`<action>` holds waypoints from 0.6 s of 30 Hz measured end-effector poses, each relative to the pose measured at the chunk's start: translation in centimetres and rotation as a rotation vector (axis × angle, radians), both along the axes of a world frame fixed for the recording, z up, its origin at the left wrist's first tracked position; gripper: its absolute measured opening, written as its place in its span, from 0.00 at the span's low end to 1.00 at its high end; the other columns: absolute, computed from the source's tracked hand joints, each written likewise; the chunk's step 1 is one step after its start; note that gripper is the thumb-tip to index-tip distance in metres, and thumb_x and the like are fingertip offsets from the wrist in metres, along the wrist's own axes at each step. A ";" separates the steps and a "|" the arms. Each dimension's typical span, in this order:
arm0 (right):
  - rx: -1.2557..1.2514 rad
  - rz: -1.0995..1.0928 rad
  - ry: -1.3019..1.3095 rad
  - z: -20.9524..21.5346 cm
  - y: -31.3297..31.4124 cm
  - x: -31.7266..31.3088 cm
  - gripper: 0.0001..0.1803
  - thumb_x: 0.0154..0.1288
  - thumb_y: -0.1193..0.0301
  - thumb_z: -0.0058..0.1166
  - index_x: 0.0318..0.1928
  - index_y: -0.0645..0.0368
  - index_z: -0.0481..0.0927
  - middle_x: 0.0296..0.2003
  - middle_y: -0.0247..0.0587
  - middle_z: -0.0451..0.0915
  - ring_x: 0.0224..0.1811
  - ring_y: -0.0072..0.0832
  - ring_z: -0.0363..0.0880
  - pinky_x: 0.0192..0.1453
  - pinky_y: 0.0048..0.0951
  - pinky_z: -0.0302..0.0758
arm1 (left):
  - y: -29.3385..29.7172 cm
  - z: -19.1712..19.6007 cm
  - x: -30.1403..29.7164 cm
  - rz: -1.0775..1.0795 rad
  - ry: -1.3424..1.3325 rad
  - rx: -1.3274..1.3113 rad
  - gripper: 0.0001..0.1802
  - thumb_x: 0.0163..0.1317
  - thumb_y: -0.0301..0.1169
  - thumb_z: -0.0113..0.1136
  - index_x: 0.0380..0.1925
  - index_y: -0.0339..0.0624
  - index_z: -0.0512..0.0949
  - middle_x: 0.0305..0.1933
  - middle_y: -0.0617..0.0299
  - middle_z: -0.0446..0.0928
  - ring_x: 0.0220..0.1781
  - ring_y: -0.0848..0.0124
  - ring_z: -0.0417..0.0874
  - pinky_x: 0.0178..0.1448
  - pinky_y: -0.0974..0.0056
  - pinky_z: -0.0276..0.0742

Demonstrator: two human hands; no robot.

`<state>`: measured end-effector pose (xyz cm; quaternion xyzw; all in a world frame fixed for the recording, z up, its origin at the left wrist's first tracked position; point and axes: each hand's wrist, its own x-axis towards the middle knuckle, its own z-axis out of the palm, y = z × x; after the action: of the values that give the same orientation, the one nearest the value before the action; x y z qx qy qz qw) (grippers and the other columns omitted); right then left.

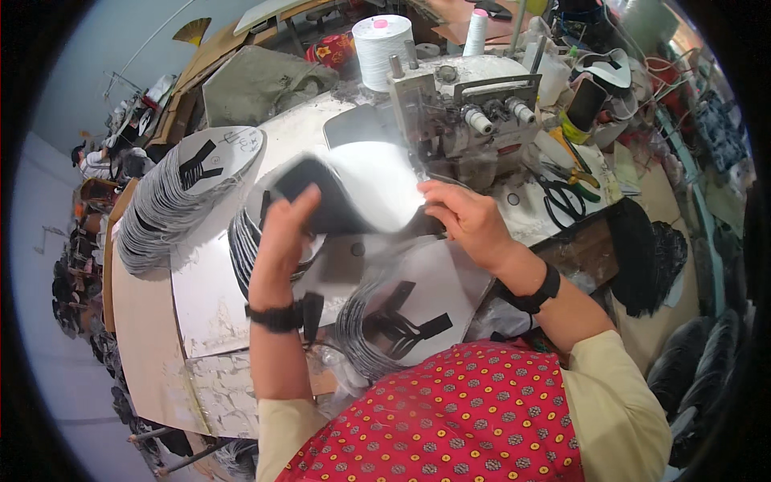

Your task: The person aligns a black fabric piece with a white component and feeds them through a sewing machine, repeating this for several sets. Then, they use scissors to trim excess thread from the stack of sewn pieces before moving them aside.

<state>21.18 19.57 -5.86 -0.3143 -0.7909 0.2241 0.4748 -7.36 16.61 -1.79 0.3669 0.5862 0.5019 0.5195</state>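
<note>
A curved white and black sheet piece, perhaps a shoe part, is held up between my hands in front of the sewing machine, slightly blurred by motion. My left hand grips its dark end, thumb on the near face and fingers mostly hidden. At the white end, my right hand pinches the edge between thumb and fingertips, close beside the machine. Under my left hand stands a stack of edged pieces. Nearer to me, between my forearms, lies another pile of pale pieces with black straps.
A tall leaning stack of grey-edged pieces rises at the left. Behind the machine stand a large white thread cone and a smaller cone. Black-handled scissors lie right of the machine, with black pieces hanging at the table edge.
</note>
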 end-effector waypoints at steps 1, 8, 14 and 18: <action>0.001 0.001 0.016 0.1 0.0 0.1 0.12 0.63 0.83 0.60 0.47 0.62 0.80 0.51 0.42 0.84 0.25 0.21 0.80 0.28 0.23 0.77 | -2.5 1.6 0.2 -0.140 0.051 -0.081 0.19 0.69 0.46 0.60 0.38 0.40 0.83 0.33 0.63 0.83 0.26 0.79 0.79 0.27 0.70 0.71; -0.312 -0.075 0.195 -0.1 -1.3 0.1 0.17 0.54 0.82 0.62 0.44 0.62 0.75 0.38 0.45 0.78 0.30 0.43 0.77 0.35 0.34 0.75 | -6.9 1.2 7.7 -0.464 0.132 0.196 0.22 0.78 0.44 0.46 0.45 0.38 0.83 0.41 0.60 0.85 0.40 0.72 0.83 0.48 0.67 0.77; 0.212 0.142 -0.366 -0.3 -3.5 0.5 0.30 0.48 0.65 0.65 0.55 0.55 0.76 0.58 0.50 0.74 0.60 0.50 0.71 0.62 0.51 0.67 | 0.3 0.8 6.0 0.292 0.214 0.433 0.34 0.59 0.28 0.72 0.61 0.34 0.64 0.57 0.53 0.73 0.56 0.66 0.76 0.59 0.63 0.74; 0.235 0.203 -0.437 -2.5 -4.7 -1.0 0.33 0.42 0.63 0.72 0.52 0.55 0.77 0.53 0.48 0.76 0.57 0.47 0.73 0.60 0.50 0.67 | 2.7 -0.2 3.6 0.366 1.289 0.824 0.61 0.43 0.42 0.79 0.73 0.34 0.52 0.75 0.36 0.54 0.77 0.42 0.54 0.78 0.43 0.45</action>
<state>20.16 14.92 -8.35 -0.2169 -0.9228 0.1041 0.3010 -3.76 19.31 -1.95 0.6464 0.5897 0.4446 -0.1920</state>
